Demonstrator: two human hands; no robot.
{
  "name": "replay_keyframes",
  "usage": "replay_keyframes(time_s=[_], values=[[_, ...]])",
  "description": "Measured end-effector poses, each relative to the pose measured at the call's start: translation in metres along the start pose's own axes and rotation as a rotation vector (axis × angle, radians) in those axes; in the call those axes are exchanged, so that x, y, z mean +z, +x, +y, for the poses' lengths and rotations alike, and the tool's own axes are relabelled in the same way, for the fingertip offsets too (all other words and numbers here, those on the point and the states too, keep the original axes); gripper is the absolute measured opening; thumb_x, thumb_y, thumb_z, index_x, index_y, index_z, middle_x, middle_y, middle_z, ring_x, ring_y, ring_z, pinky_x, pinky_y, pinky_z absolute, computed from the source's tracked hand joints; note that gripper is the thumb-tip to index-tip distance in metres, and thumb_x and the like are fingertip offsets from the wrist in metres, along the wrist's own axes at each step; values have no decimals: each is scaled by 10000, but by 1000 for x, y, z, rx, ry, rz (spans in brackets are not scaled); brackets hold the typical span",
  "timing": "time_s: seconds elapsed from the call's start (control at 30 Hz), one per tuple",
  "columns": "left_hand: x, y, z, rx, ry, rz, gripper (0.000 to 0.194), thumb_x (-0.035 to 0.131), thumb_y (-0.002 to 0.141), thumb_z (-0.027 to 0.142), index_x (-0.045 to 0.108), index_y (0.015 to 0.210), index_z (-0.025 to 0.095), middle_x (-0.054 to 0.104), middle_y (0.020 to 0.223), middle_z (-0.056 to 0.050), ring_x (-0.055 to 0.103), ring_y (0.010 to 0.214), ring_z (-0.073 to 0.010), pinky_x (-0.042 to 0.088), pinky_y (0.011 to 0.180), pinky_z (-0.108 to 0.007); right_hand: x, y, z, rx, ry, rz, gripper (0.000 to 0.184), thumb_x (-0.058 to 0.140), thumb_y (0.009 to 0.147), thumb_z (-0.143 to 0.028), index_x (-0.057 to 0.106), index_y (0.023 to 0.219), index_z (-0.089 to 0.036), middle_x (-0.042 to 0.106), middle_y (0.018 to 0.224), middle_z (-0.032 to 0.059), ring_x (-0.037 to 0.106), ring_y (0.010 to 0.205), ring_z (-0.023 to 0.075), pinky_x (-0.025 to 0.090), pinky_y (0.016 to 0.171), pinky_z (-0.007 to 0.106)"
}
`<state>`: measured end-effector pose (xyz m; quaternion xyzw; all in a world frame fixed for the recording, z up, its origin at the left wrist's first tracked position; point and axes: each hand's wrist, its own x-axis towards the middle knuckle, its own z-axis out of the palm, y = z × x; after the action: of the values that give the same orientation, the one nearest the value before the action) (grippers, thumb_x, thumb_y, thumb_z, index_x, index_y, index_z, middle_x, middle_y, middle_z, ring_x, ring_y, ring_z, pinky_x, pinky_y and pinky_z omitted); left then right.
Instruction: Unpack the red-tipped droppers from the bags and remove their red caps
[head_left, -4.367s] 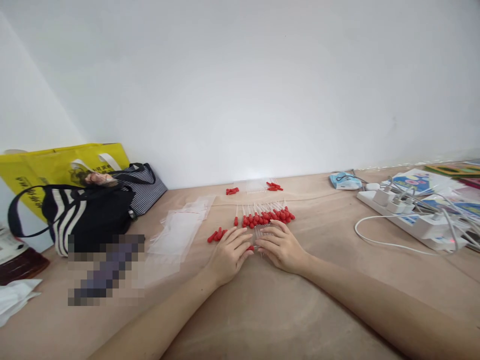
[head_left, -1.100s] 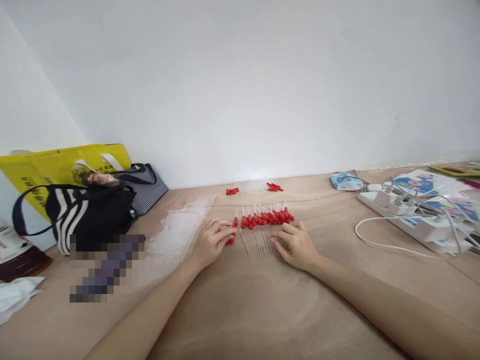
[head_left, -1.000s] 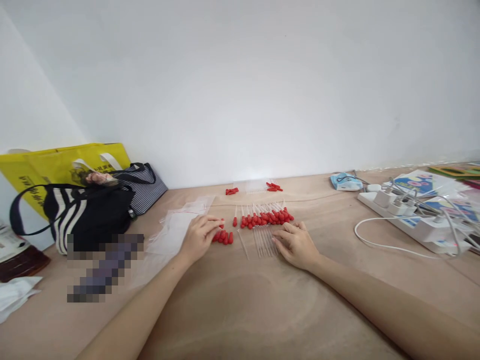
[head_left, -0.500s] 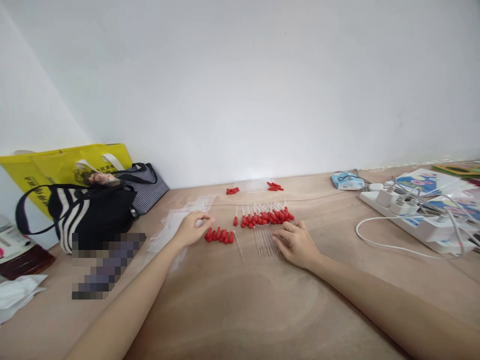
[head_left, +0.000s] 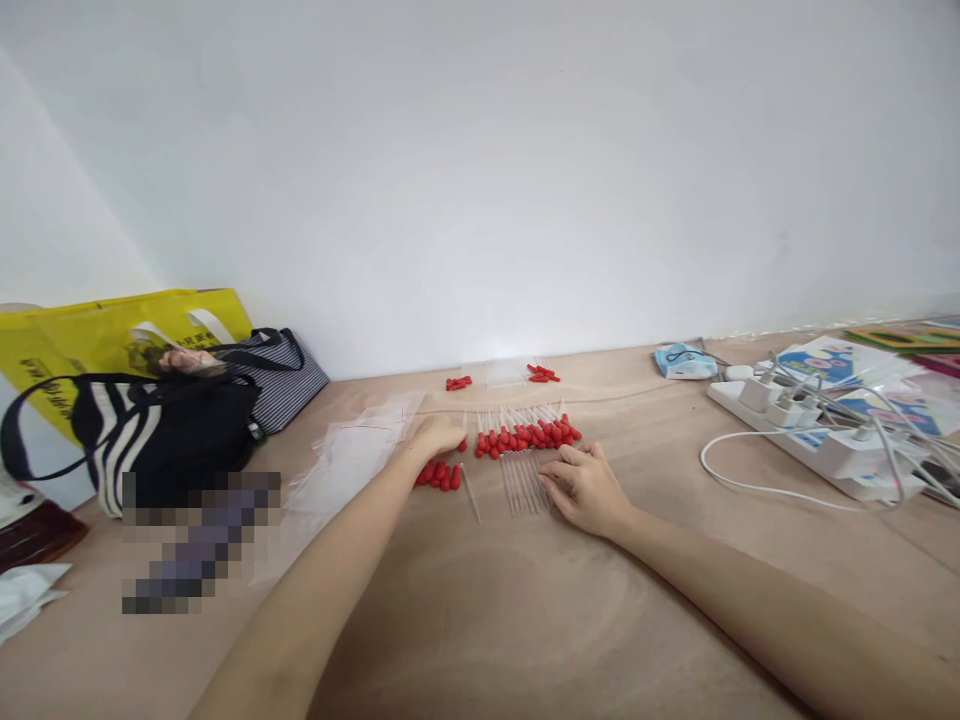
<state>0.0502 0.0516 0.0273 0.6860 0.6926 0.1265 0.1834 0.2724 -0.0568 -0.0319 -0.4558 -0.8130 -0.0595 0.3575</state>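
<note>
My left hand (head_left: 439, 437) reaches over a small pile of red rubber bulbs (head_left: 444, 476). Its fingers close at a single dropper (head_left: 463, 445), a clear tube with a red bulb; the fingertips are partly hidden. To its right lies a row of assembled droppers (head_left: 529, 435), bulbs toward me. In front of that row, bare glass tubes (head_left: 519, 485) lie side by side. My right hand (head_left: 589, 488) rests at their right end with fingers curled and pressed together; what they hold, if anything, is hidden. One loose glass tube (head_left: 471, 495) lies apart, beside the bulb pile.
Clear plastic bags (head_left: 345, 455) lie left of the bulbs. Further back are two small red groups and a clear bag (head_left: 506, 373). Handbags (head_left: 169, 440) stand at left. A power strip (head_left: 810, 440) with cables and a blue mask (head_left: 684, 362) are at right.
My left hand has moved right and forward from beside the bulb pile to the single dropper. The right hand stays by the glass tubes. The view has shifted slightly.
</note>
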Motion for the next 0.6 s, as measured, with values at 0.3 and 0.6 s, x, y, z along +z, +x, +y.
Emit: replay_keyframes(time_s=[0.3, 0.6], values=[[-12, -84, -17, 506, 133, 178, 180, 323, 844, 254, 489, 817, 189, 571, 740, -14, 534, 675, -152, 397, 648, -270, -1, 0, -2, 12, 96, 165, 415, 488, 794, -343, 452, 1170, -171, 555, 931, 89, 502, 875, 197, 353, 757, 346], [41, -113, -32, 1006, 78, 444, 146, 338, 869, 209, 470, 811, 182, 547, 765, -43, 545, 712, -146, 457, 655, -255, -3, 3, -21, -262, 16, 56, 267, 513, 802, -376, 586, 1016, -235, 606, 926, 51, 501, 890, 180, 301, 859, 395]])
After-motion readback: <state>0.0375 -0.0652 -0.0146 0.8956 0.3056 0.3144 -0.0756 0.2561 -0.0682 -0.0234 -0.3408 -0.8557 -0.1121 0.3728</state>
